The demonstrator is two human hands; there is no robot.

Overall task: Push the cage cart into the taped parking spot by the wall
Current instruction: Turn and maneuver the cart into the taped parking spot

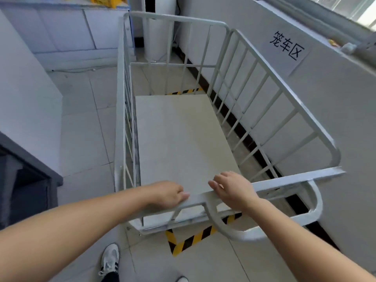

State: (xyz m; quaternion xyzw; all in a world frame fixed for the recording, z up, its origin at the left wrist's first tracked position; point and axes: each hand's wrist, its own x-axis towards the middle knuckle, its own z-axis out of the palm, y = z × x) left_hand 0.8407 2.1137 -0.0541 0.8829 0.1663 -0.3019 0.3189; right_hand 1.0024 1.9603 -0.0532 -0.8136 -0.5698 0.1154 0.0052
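Observation:
A white metal cage cart (273, 127) with barred sides and a pale flat floor board stands along the wall on the right. My left hand (168, 193) grips the near top rail of the cart. My right hand (232, 189) rests on the same rail a little to the right, fingers curled over it. Yellow-and-black striped tape (192, 239) marks the floor under the cart's near end, and a second strip of yellow-and-black tape (184, 92) shows beyond its far end. A curved white push handle (313, 212) juts out at the near right.
The white wall (335, 119) on the right carries a paper sign (286, 48) with black characters. A tall white cylinder (158, 27) stands in the far corner. White cabinets (61, 33) line the back left, a dark cabinet (26, 180) is near left. My shoe (110, 259) is on the tiled floor.

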